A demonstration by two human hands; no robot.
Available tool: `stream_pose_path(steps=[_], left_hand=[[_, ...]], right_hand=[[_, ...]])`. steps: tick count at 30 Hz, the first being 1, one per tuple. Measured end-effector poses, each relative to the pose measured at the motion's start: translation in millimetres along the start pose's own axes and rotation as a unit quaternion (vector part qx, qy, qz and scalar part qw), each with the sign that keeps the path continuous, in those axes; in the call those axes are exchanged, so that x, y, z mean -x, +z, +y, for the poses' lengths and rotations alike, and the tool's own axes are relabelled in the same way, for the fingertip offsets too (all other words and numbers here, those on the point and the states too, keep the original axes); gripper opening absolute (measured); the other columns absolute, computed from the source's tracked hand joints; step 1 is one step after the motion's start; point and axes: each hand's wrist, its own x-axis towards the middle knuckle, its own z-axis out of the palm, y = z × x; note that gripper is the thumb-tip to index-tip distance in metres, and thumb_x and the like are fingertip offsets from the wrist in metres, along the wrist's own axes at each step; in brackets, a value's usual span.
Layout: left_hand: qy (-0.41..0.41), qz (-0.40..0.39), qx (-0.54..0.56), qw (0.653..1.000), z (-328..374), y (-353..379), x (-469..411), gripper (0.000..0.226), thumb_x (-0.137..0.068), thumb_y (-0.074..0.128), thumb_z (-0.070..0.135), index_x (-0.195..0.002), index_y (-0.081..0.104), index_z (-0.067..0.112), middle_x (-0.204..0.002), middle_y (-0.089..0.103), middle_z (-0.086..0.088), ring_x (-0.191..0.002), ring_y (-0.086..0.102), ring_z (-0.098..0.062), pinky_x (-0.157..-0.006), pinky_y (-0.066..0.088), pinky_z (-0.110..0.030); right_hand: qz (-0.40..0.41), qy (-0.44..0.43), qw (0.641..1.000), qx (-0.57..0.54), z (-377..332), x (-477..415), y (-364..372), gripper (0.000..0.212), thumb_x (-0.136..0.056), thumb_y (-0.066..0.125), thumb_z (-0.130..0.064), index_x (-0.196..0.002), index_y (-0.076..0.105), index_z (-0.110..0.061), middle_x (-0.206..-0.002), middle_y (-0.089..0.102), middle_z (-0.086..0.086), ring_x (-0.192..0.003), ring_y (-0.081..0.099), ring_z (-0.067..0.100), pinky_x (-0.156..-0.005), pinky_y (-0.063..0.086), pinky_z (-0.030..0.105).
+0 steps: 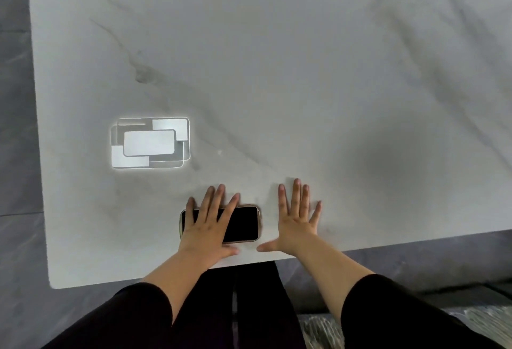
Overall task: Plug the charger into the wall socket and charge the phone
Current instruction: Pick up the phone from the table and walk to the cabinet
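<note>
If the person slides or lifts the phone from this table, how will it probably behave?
The phone lies flat, screen up, on the smooth marble-look table, so it would probably slide easily and not tip or roll. It looks rigid. Its glossy face may be slippery, and being near the table edge, a push could drop it.

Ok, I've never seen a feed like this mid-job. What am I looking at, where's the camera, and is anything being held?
One picture, from a camera worn on a person's head, looking down. No machine: two bare hands. The left hand lies flat with fingers spread on a dark-screened phone, which rests on a pale marble table near its front edge. The right hand lies flat on the bare table beside the phone. Nothing is gripped. The bright overlapping rectangles look like a reflection of a light. No charger or wall socket is in view.
</note>
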Motion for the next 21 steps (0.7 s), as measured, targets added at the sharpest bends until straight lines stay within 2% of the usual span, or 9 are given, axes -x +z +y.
stream_pose_path(steps=[3, 5, 8, 11, 15, 17, 18, 20, 21], left_hand=[[0.007, 0.038, 0.030, 0.999, -2.7, 6.5, 0.4, 0.116, -0.062, 0.057, 0.078, -0.145, -0.016, 0.042, -0.158, -0.022, -0.003, -0.142, -0.027, -0.022, -0.113, -0.009, -0.056], [0.015, 0.073, 0.030, 0.997, -2.6, 6.2, 2.6, 0.110, -0.057, 0.063, 0.076, -0.146, 0.012, 0.036, -0.161, 0.010, -0.007, -0.148, 0.003, -0.025, -0.113, 0.012, -0.059], [0.003, 0.145, 0.027, 0.989, -2.6, 1.0, 0.9, 0.097, -0.057, 0.070, 0.068, -0.138, 0.042, 0.022, -0.148, 0.045, -0.007, -0.137, 0.041, -0.027, -0.103, 0.033, -0.057], [-0.056, 0.179, 0.047, 0.981, -7.1, -15.3, -5.5, 0.089, -0.057, 0.069, 0.062, -0.133, 0.049, 0.019, -0.135, 0.055, 0.000, -0.121, 0.053, -0.027, -0.091, 0.039, -0.050], [-0.106, 0.128, 0.065, 0.984, -15.6, -41.7, 0.8, 0.086, -0.056, 0.064, 0.063, -0.130, 0.045, 0.024, -0.124, 0.059, 0.002, -0.106, 0.058, -0.029, -0.081, 0.040, -0.043], [-0.124, 0.087, 0.093, 0.984, -17.9, -53.8, 13.4, 0.081, -0.059, 0.060, 0.062, -0.128, 0.040, 0.025, -0.118, 0.059, 0.001, -0.101, 0.058, -0.028, -0.077, 0.039, -0.040], [-0.133, 0.073, 0.113, 0.982, -18.1, -58.4, 21.7, 0.079, -0.059, 0.059, 0.060, -0.127, 0.039, 0.024, -0.116, 0.058, 0.001, -0.100, 0.057, -0.027, -0.075, 0.039, -0.039], [-0.157, 0.056, 0.163, 0.972, -18.8, -67.0, 45.4, 0.075, -0.057, 0.058, 0.057, -0.122, 0.039, 0.025, -0.110, 0.056, 0.001, -0.098, 0.056, -0.026, -0.074, 0.039, -0.038], [-0.170, 0.048, 0.199, 0.964, -19.3, -70.4, 59.3, 0.072, -0.056, 0.058, 0.056, -0.119, 0.040, 0.026, -0.107, 0.055, 0.002, -0.096, 0.056, -0.025, -0.075, 0.041, -0.037]], right_hand=[[-0.002, 0.010, 1.000, 0.004, -0.3, -6.5, 4.4, 0.151, -0.050, 0.062, -0.084, -0.116, -0.059, -0.023, -0.121, -0.069, 0.013, -0.110, -0.064, 0.034, -0.101, -0.025, 0.069], [-0.010, 0.011, 1.000, 0.006, 0.2, -8.4, 4.8, 0.151, -0.050, 0.063, -0.084, -0.114, -0.060, -0.024, -0.120, -0.070, 0.013, -0.109, -0.065, 0.034, -0.099, -0.027, 0.069], [-0.008, 0.008, 1.000, 0.004, 0.5, -7.2, 4.5, 0.151, -0.050, 0.063, -0.084, -0.114, -0.060, -0.024, -0.120, -0.070, 0.012, -0.110, -0.064, 0.034, -0.100, -0.026, 0.069], [-0.006, 0.007, 1.000, 0.006, -0.8, -1.3, 0.6, 0.149, -0.052, 0.063, -0.083, -0.116, -0.058, -0.024, -0.119, -0.070, 0.012, -0.114, -0.061, 0.035, -0.103, -0.022, 0.069], [-0.011, 0.008, 0.999, 0.041, -2.2, 16.6, -18.1, 0.144, -0.062, 0.069, -0.070, -0.129, -0.049, -0.024, -0.131, -0.060, 0.012, -0.129, -0.047, 0.035, -0.110, -0.012, 0.067], [0.015, 0.003, 0.999, 0.043, -4.4, 31.3, -32.2, 0.123, -0.074, 0.065, -0.061, -0.146, -0.028, -0.025, -0.152, -0.038, 0.012, -0.146, -0.023, 0.033, -0.112, -0.011, 0.064], [0.037, -0.005, 0.999, 0.029, -6.2, 39.5, -39.7, 0.103, -0.081, 0.059, -0.056, -0.152, -0.008, -0.024, -0.161, -0.015, 0.011, -0.149, -0.001, 0.031, -0.114, -0.008, 0.061], [0.049, -0.014, 0.998, -0.032, -11.3, 60.9, -52.2, 0.064, -0.091, 0.047, -0.046, -0.147, 0.029, -0.021, -0.152, 0.036, 0.007, -0.138, 0.037, 0.026, -0.117, 0.012, 0.051], [0.034, -0.019, 0.996, -0.076, -13.7, 74.0, -56.3, 0.055, -0.093, 0.046, -0.043, -0.142, 0.038, -0.021, -0.143, 0.048, 0.005, -0.131, 0.044, 0.025, -0.114, 0.023, 0.044]])
